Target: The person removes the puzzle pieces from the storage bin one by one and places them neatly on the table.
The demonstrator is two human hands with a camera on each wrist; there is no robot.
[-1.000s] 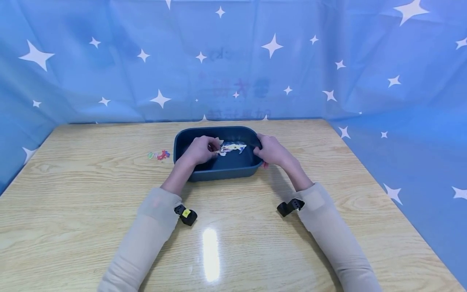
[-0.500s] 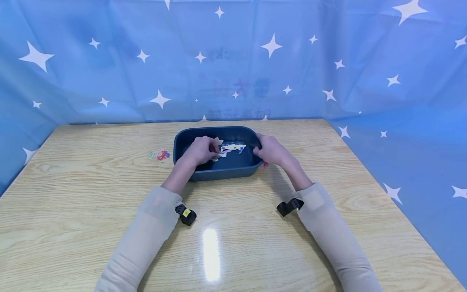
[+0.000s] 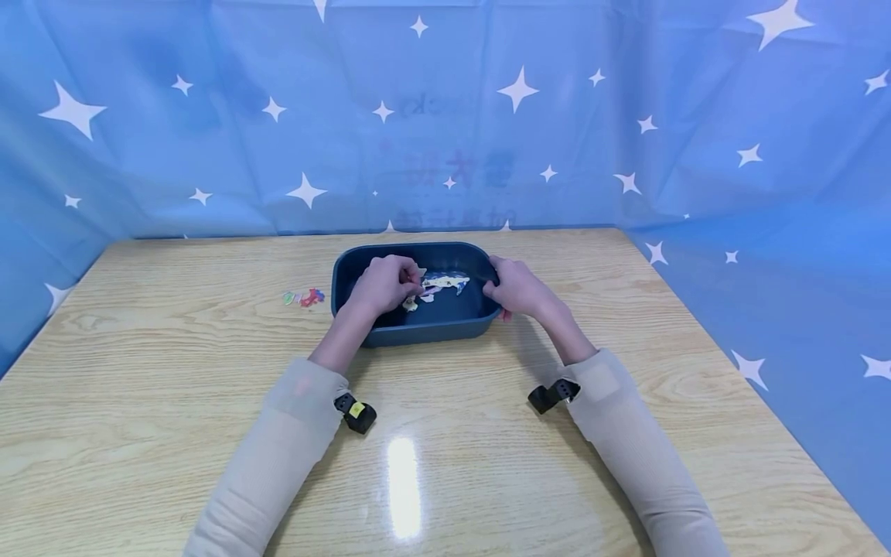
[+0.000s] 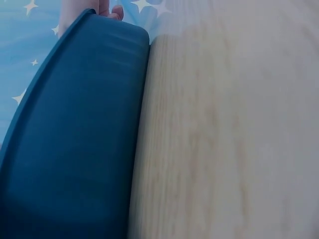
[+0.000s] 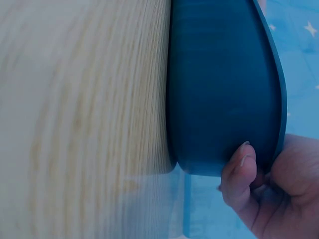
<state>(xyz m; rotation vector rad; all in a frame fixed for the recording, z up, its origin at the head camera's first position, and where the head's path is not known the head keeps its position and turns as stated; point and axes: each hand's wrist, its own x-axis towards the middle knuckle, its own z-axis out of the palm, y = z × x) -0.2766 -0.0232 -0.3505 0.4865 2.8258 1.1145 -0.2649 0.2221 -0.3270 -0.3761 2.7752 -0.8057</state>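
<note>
A dark blue plastic bin (image 3: pixel 428 333) stands on the table, with several small flat cut-out pieces (image 3: pixel 447 283) in white, yellow and blue inside. My left hand (image 3: pixel 381 285) reaches into it over the near-left rim. Its bent thumb and fingers come together at the left end of these pieces; whether a piece is between them is hidden. A pale piece (image 3: pixel 410 304) lies just below the thumb. My right hand (image 3: pixel 517 286) grips the bin's right end, thumb inside the rim and fingers outside. The right wrist view shows those fingers (image 5: pixel 240 177) curled against the outer wall.
A small cluster of green, red and blue pieces (image 3: pixel 304 297) lies on the wooden table (image 3: pixel 174 387) left of the bin. Behind the table hangs a blue curtain (image 3: pixel 445 116) with white stars. A black wrist camera (image 3: pixel 358 414) sits at the left sleeve.
My left hand has shifted slightly up and right inside the bin, and the pale piece below the thumb shows more fully. The right hand and the bin have stayed put.
</note>
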